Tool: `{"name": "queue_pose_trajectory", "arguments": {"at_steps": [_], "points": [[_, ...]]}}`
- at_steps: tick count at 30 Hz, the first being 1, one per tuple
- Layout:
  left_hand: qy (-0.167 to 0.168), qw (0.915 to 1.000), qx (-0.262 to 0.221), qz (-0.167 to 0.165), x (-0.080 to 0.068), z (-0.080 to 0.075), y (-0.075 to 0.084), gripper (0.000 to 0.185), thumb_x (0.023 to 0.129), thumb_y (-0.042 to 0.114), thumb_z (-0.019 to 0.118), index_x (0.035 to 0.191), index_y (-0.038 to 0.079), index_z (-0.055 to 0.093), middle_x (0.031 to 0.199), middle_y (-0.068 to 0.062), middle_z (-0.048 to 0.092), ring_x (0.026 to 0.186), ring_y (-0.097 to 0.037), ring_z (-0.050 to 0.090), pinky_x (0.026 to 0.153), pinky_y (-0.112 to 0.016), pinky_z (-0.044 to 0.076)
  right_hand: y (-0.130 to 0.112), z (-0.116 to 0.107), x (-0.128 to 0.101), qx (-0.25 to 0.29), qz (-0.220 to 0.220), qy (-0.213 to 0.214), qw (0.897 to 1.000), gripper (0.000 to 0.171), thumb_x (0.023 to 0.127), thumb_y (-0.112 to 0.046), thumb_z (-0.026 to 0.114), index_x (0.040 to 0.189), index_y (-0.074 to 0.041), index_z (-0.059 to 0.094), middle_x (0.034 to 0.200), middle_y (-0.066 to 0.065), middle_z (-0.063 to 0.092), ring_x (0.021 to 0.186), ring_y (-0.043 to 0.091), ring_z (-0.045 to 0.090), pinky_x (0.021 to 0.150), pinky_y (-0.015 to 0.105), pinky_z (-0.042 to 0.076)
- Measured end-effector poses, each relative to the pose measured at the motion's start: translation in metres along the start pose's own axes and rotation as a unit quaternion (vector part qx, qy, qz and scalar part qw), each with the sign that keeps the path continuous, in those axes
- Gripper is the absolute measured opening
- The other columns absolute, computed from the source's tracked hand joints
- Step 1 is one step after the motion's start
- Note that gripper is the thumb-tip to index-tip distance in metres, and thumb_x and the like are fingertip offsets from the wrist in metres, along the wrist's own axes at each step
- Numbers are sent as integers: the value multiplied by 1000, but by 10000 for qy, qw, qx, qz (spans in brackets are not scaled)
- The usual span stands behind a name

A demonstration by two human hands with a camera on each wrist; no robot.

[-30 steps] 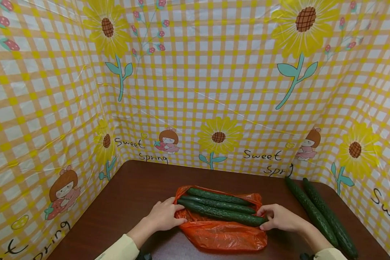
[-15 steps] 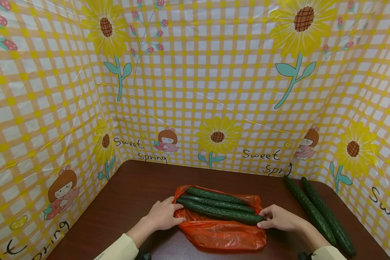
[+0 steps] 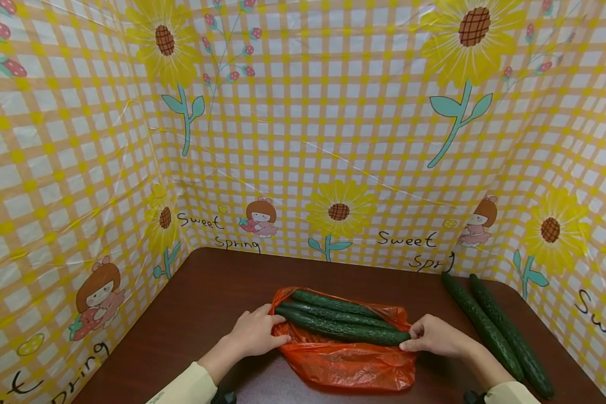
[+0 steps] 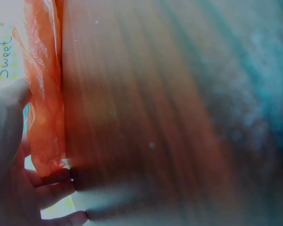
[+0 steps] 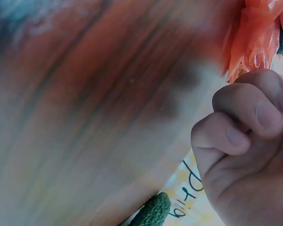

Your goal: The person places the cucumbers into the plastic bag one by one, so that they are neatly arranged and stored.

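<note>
The orange bag point(image 3: 350, 362) lies flat on the counter point(image 3: 217, 292), near the front edge, with three cucumbers point(image 3: 340, 325) lying crosswise on its far part. The left hand point(image 3: 252, 334) pinches the bag's left edge beside the cucumber tips; the right hand point(image 3: 434, 335), fingers curled, pinches the right edge at the nearest cucumber's end. The film looks thin, limp and slippery, likely to tear under the stiff, fairly heavy cucumbers, so the edges seem the best hold. Farther right, two loose cucumbers point(image 3: 495, 331) lie side by side, well apart from the bag.
</note>
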State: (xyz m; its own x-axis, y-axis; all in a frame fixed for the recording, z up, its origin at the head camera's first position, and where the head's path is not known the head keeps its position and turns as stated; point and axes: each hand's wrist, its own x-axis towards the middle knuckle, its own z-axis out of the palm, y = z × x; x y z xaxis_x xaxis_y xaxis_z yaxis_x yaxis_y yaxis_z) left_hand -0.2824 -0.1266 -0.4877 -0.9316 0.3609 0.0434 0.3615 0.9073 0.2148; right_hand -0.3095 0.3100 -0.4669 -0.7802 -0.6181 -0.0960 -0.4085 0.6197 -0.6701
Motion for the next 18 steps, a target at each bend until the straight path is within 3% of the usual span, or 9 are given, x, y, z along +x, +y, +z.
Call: {"name": "queue_pose_trajectory", "arguments": {"at_steps": [5, 8, 12, 15, 18], "points": [[-20, 10000, 0, 3, 0, 1, 0, 58, 80, 67, 51, 124, 30, 60, 139, -11, 43, 127, -28, 41, 96, -59, 33, -6, -3, -2, 176, 428, -140, 9988, 53, 92, -39, 54, 58, 1, 44, 47, -8, 28, 40, 5, 20, 39, 31, 21], [-63, 10000, 1, -2, 0, 0, 1, 58, 81, 67, 51, 124, 30, 59, 140, -12, 42, 128, -28, 41, 96, -59, 32, -9, -5, -3, 28, 561, -145, 9983, 53, 94, -42, 48, 57, -5, 44, 47, -8, 26, 40, 6, 19, 39, 30, 21], [-56, 10000, 0, 12, 0, -1, 1, 58, 81, 67, 50, 124, 30, 59, 139, -12, 42, 128, -27, 41, 96, -59, 33, -11, -5, -4, -564, 670, 246, 9959, 51, 90, -49, 51, 53, -15, 42, 48, -8, 22, 42, 7, 15, 41, 28, 18], [-45, 10000, -25, 17, -1, -2, 1, 58, 81, 67, 50, 124, 29, 60, 139, -11, 43, 127, -27, 41, 96, -59, 33, -13, -6, -2, -992, 983, 656, 9880, 52, 82, -58, 56, 51, -18, 48, 48, -7, 23, 43, 8, 16, 41, 27, 18], [-42, 10000, -32, 7, -2, -2, 1, 57, 81, 66, 51, 124, 29, 60, 139, -11, 43, 127, -27, 41, 96, -59, 32, -14, -6, 0, -1161, 1137, 883, 9828, 43, 79, -60, 59, 61, -22, 64, 51, -12, 41, 45, 5, 30, 42, 25, 25]]}}
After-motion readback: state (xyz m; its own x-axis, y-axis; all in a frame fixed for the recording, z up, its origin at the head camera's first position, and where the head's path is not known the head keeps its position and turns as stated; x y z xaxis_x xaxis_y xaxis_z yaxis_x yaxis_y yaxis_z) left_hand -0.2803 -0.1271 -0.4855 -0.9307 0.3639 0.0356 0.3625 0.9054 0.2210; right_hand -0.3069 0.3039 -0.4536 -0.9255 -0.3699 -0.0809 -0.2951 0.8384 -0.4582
